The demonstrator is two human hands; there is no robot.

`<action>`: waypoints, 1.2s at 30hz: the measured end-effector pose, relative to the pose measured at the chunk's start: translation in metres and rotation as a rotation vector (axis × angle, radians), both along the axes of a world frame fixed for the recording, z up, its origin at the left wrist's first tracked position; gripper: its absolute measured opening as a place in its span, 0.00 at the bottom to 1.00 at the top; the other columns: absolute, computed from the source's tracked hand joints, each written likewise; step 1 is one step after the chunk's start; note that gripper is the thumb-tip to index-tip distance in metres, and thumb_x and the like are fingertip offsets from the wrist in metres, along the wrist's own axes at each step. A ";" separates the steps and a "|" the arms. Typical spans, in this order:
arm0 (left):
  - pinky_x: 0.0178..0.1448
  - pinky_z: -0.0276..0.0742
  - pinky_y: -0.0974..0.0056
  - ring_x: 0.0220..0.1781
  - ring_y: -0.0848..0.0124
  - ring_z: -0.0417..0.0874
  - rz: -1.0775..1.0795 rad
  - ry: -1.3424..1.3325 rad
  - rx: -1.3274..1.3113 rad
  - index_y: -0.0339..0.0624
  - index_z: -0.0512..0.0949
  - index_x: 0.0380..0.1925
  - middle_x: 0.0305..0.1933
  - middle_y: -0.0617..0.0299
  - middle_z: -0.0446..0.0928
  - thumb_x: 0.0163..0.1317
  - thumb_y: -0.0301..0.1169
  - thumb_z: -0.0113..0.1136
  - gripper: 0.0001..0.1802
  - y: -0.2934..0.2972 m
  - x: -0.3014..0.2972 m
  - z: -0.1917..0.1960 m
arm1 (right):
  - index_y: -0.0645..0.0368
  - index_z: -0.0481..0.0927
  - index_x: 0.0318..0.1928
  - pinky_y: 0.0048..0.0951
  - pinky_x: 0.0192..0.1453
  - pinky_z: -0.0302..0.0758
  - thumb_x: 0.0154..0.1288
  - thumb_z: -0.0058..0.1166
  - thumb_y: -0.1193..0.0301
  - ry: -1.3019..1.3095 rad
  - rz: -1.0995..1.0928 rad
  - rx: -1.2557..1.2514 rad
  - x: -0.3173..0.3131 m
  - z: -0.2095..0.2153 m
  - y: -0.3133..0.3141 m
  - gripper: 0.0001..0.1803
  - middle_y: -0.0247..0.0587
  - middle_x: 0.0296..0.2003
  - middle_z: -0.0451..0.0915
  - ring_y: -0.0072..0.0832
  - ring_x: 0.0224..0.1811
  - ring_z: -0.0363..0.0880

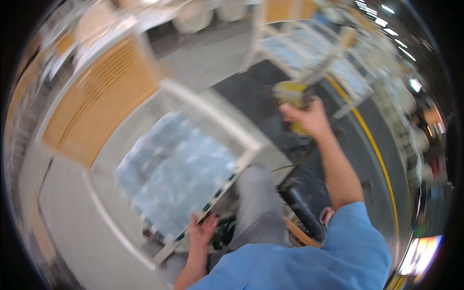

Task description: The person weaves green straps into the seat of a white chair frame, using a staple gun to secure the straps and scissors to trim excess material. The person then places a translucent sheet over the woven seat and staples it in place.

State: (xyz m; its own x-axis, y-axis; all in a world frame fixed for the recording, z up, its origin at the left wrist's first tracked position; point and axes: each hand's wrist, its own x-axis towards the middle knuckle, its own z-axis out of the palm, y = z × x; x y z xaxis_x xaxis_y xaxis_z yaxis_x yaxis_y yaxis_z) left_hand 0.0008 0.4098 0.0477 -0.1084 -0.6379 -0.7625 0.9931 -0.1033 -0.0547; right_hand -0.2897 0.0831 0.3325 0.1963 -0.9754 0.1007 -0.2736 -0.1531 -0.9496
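Note:
My right hand (311, 117) is raised out to the right, its fingers wrapped round a yellow-green and dark power tool (291, 88); blur hides its exact kind. My left hand (204, 229) is at the front edge of a chair seat (179, 166), fingers spread; whether it touches the edge I cannot tell. The seat looks covered in bluish, shiny plastic wrap, with a dark patterned strip along its front edge. The chair is white-framed, with armrests (212, 113) and a tan slatted backrest (104, 101) leaning away to the left.
Another white chair (295, 48) with bluish seat covering stands at the back right. A dark mat (256, 92) lies on the floor, and a yellow line (374, 140) runs along the right. A black padded item (302, 210) is beside my leg. Several pale chair parts line the back.

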 end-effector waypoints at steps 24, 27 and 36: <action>0.60 0.79 0.51 0.61 0.46 0.80 -1.279 -1.072 -0.407 0.54 0.46 0.81 0.72 0.49 0.71 0.72 0.41 0.57 0.43 -0.018 -0.012 0.043 | 0.57 0.73 0.68 0.33 0.68 0.74 0.57 0.76 0.66 -0.274 -0.010 -0.402 -0.101 0.047 0.225 0.39 0.40 0.61 0.79 0.28 0.61 0.78; 0.63 0.77 0.50 0.60 0.49 0.81 -1.618 -1.639 -0.741 0.48 0.61 0.69 0.62 0.49 0.78 0.71 0.43 0.58 0.31 0.055 0.022 0.056 | 0.57 0.76 0.66 0.36 0.71 0.72 0.55 0.76 0.66 -0.204 -0.024 -0.357 -0.096 0.029 0.213 0.38 0.42 0.62 0.80 0.31 0.64 0.78; 0.48 0.80 0.49 0.43 0.45 0.85 -1.082 -2.175 0.065 0.39 0.84 0.46 0.40 0.45 0.84 0.68 0.31 0.57 0.12 0.098 0.124 0.106 | 0.64 0.74 0.66 0.28 0.65 0.72 0.55 0.76 0.74 -0.079 0.001 -0.082 -0.041 0.003 0.200 0.38 0.38 0.55 0.81 0.24 0.58 0.78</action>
State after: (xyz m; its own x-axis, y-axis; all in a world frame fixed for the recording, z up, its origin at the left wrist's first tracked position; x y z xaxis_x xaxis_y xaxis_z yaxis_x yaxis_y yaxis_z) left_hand 0.1245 0.5078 0.1535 0.3850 -0.8993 -0.2072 -0.7436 -0.4353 0.5075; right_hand -0.3310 0.2833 0.3352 0.1860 -0.9629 0.1952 -0.1982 -0.2314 -0.9525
